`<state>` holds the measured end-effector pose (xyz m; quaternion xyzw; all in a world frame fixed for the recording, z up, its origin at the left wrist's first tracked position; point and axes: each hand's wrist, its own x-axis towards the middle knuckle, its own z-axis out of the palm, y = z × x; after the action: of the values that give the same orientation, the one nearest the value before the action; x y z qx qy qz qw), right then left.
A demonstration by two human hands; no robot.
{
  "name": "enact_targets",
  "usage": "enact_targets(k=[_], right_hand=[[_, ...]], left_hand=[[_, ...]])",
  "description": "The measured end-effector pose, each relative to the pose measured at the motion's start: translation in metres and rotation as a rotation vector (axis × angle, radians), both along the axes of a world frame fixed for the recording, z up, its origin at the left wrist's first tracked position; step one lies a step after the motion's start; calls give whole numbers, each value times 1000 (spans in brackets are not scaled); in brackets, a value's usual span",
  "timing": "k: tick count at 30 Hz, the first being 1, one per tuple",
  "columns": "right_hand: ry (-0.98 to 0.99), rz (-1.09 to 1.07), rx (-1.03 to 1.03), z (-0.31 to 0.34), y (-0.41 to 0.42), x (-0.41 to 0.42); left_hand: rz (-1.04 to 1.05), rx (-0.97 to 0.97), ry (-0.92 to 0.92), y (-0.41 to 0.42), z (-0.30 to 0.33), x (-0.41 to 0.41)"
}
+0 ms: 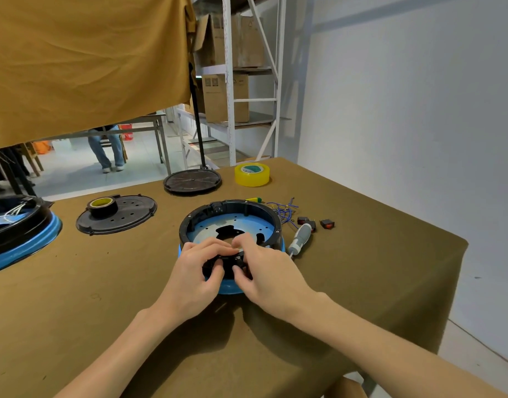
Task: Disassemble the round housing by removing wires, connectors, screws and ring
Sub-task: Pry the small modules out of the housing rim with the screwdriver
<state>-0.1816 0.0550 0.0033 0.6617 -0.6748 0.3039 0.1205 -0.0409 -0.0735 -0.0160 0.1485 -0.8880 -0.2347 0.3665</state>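
Both hands on the round housing (pixel 231 225), near rim.
Left hand (pixel 198 271) and right hand (pixel 264 271) pinch its black ring (pixel 227 261); screwdriver (pixel 300 239) just right.

Yellow tape roll (pixel 252 174) at the surface's (pixel 103 282) far edge; black tape roll (pixel 102 206) atop a perforated black cover (pixel 132 218); cardboard boxes (pixel 225 97) on shelving behind.
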Motion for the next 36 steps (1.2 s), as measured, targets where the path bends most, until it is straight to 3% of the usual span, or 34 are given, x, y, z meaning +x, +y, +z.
enact_targets(k=[6,9,11,13,16,25,32,36], right_hand=[[-213,76,-162,8,17,-27],[-245,-227,-271,6,23,-80],[-178,-469,-231,-1,30,-120],[-107,-568,-117,-12,38,-150],[-2,-544,65,-28,40,-174],[-332,-368,74,-33,35,-196],[-361,-445,-32,-19,13,-191],[-413,-567,138,-8,-14,-173]], left_hand=[[7,-22,51,2,-1,0],[8,-13,62,1,-4,-1],[14,-17,67,1,-5,-1],[16,-19,77,1,-5,-2],[14,-17,83,1,-6,-3],[8,9,97,0,-8,-4],[7,7,110,1,-9,-4],[5,8,118,0,-11,-5]])
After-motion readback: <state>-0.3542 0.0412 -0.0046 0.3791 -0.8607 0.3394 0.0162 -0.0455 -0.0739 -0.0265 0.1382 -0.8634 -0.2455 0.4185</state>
